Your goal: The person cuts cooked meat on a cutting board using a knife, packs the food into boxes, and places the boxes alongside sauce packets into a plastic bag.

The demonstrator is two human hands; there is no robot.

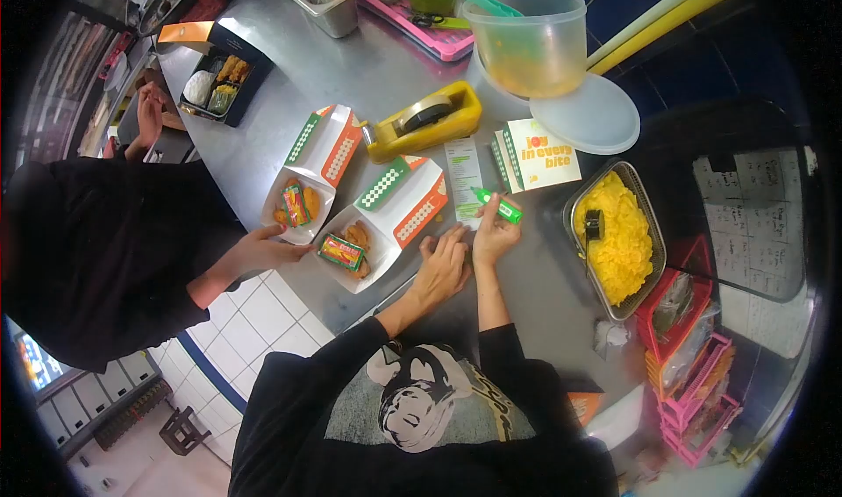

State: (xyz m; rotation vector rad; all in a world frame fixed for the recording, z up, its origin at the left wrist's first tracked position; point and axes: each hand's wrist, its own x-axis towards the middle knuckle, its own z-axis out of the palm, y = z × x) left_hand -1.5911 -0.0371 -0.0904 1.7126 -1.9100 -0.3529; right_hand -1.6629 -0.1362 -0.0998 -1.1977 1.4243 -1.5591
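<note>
a bright green highlighter [500, 206] with pale markings, gripped by the right hand [496, 239], is at the receipt's [462, 168] right edge, tip pointing far-left, long axis slanting near-right; the left hand's [443, 267] fingers rest loosely bent.

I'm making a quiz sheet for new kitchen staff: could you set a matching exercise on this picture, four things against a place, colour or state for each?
Things
1. Green marker
2. Tape dispenser
3. Printed slip
4. Metal pan

Places, colours and states
A. Lying on the metal tabletop, with a pen tip over it
B. Heaped with yellow food
C. Held in the person's right hand
D. Yellow-bodied, with a tape roll in it

Right pairs: 1-C, 2-D, 3-A, 4-B
</note>
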